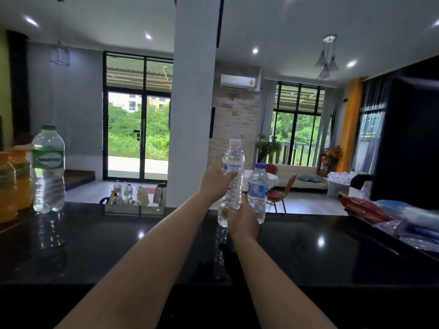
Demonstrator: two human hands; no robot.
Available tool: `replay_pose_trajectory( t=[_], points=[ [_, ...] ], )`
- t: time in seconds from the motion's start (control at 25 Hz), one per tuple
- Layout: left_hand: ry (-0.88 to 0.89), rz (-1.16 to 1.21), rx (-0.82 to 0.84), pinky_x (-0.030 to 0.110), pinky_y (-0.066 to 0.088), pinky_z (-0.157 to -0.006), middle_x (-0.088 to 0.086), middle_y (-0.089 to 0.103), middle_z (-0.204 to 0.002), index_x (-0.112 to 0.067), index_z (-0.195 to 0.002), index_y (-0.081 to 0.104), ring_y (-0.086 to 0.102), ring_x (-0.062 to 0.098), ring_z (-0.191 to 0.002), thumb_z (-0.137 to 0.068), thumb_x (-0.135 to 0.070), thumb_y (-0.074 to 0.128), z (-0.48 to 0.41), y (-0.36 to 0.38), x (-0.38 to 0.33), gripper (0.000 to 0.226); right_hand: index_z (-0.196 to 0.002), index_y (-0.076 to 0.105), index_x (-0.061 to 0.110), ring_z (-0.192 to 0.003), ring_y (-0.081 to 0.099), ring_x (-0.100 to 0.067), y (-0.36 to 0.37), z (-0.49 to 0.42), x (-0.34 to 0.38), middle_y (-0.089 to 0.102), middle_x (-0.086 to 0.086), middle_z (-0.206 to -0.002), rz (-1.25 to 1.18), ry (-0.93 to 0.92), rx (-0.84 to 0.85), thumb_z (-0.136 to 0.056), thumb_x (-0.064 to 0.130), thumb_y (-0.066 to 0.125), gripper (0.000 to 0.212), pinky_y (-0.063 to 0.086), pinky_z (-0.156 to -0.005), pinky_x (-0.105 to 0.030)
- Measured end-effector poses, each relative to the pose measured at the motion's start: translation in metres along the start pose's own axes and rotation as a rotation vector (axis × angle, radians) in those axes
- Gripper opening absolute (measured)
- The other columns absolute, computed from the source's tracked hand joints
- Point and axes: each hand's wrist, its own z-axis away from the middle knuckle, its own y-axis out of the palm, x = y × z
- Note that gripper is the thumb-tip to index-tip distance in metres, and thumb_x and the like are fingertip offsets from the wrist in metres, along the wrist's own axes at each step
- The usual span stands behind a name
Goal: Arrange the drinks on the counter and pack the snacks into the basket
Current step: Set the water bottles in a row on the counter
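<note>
A clear Singha water bottle [233, 176] with a white cap stands upright at the middle of the black counter [95, 252], held by both hands. My left hand [215, 180] grips its upper body and my right hand [242, 222] wraps its base. Just right of it, touching or nearly so, stands a water bottle with a blue cap and blue label [258, 191]. At the far left stand a green-capped water bottle [48, 169] and orange drink bottles [14, 184]. Snack packets [365, 210], red and blue, lie at the counter's right end.
A white pillar [193, 103] rises behind the counter. Below the far edge sits a tray [133, 207] with small bottles and a kettle. A dark appliance [411, 143] fills the right side. Red chairs and a sofa stand further back.
</note>
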Motion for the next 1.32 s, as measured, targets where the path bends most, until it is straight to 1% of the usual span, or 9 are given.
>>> replay_pose_trajectory(
  t=[0.16, 0.28, 0.48, 0.6, 0.72, 0.84, 1.0, 1.12, 1.32],
  points=[
    [-0.001, 0.034, 0.026, 0.043, 0.05, -0.089, 0.005, 0.062, -0.12, -0.023, -0.139, 0.035, 0.061, 0.023, -0.103, -0.091, -0.027, 0.06, -0.005, 0.008, 0.004, 0.054, -0.128, 0.05, 0.017, -0.099, 0.065, -0.023, 0.005, -0.003, -0.004, 0.067, -0.002, -0.111, 0.013, 0.033, -0.053, -0.085, 0.025, 0.071, 0.049, 0.05, -0.08, -0.035],
    [0.021, 0.042, 0.017, 0.034, 0.049, -0.084, 0.003, 0.063, -0.119, -0.023, -0.136, 0.037, 0.062, 0.02, -0.1, -0.092, -0.024, 0.058, -0.007, 0.012, 0.007, 0.049, -0.125, 0.051, 0.017, -0.099, 0.065, -0.023, 0.007, -0.006, -0.004, 0.068, -0.002, -0.109, 0.01, 0.03, -0.074, -0.085, 0.025, 0.071, 0.046, 0.048, -0.077, -0.033],
    [-0.028, 0.082, 0.077, 0.027, 0.044, -0.082, -0.004, 0.062, -0.124, -0.026, -0.135, 0.043, 0.058, 0.009, -0.096, -0.092, -0.017, 0.054, 0.007, 0.009, 0.017, 0.045, -0.125, 0.055, 0.021, -0.093, 0.063, -0.021, 0.001, -0.009, -0.01, 0.068, -0.001, -0.108, 0.022, 0.05, 0.006, -0.083, 0.033, 0.071, 0.046, 0.044, -0.074, -0.03],
    [-0.089, 0.047, 0.15, 0.024, 0.041, -0.083, 0.003, 0.06, -0.128, -0.024, -0.137, 0.043, 0.06, 0.019, -0.107, -0.093, -0.017, 0.052, 0.032, -0.005, 0.032, 0.045, -0.12, 0.058, 0.019, -0.09, 0.062, -0.022, -0.004, 0.001, -0.006, 0.069, -0.002, -0.106, 0.035, 0.104, 0.03, -0.084, 0.036, 0.07, 0.042, 0.051, -0.079, -0.036],
    [-0.098, -0.122, 0.094, 0.03, 0.039, -0.09, 0.01, 0.057, -0.132, -0.019, -0.138, 0.041, 0.055, 0.028, -0.116, -0.095, -0.021, 0.051, 0.044, -0.042, 0.043, 0.044, -0.119, 0.057, 0.016, -0.101, 0.062, -0.026, -0.003, 0.024, 0.009, 0.064, -0.004, -0.114, 0.099, 0.133, 0.008, -0.086, 0.036, 0.064, 0.039, 0.052, -0.086, -0.043],
    [-0.132, -0.321, -0.007, 0.039, 0.036, -0.104, 0.008, 0.045, -0.145, -0.019, -0.143, 0.036, 0.045, 0.028, -0.129, -0.096, -0.025, 0.05, 0.046, -0.098, 0.052, 0.05, -0.128, 0.051, 0.012, -0.116, 0.051, -0.029, 0.01, 0.049, 0.031, 0.054, -0.009, -0.129, 0.19, 0.031, 0.009, -0.089, 0.032, 0.06, 0.045, 0.047, -0.094, -0.044],
    [-0.077, -0.614, -0.089, 0.044, 0.031, -0.11, 0.007, 0.043, -0.146, -0.017, -0.143, 0.037, 0.038, 0.026, -0.134, -0.095, -0.027, 0.049, 0.051, -0.191, 0.063, 0.05, -0.141, 0.041, 0.01, -0.128, 0.042, -0.028, 0.057, 0.076, 0.079, 0.046, -0.008, -0.141, 0.137, -0.095, 0.153, -0.09, 0.037, 0.058, 0.06, 0.042, -0.1, -0.041],
    [-0.013, -0.975, -0.157, 0.054, 0.016, -0.114, 0.001, 0.041, -0.148, -0.021, -0.142, 0.036, 0.033, 0.021, -0.138, -0.095, -0.032, 0.047, 0.051, -0.255, 0.07, 0.049, -0.144, 0.038, 0.01, -0.131, 0.04, -0.027, 0.105, 0.091, 0.115, 0.043, -0.009, -0.144, 0.06, -0.147, 0.285, -0.09, 0.041, 0.059, 0.066, 0.042, -0.105, -0.046],
    [-0.171, -1.174, -0.228, 0.065, 0.004, -0.109, 0.003, 0.038, -0.148, -0.022, -0.142, 0.036, 0.032, 0.022, -0.138, -0.094, -0.041, 0.046, 0.04, -0.34, 0.084, 0.052, -0.145, 0.037, 0.013, -0.138, 0.034, -0.028, 0.184, 0.109, 0.165, 0.035, -0.011, -0.151, -0.085, -0.195, 0.446, -0.089, 0.04, 0.061, 0.066, 0.035, -0.111, -0.045]
  ],
)
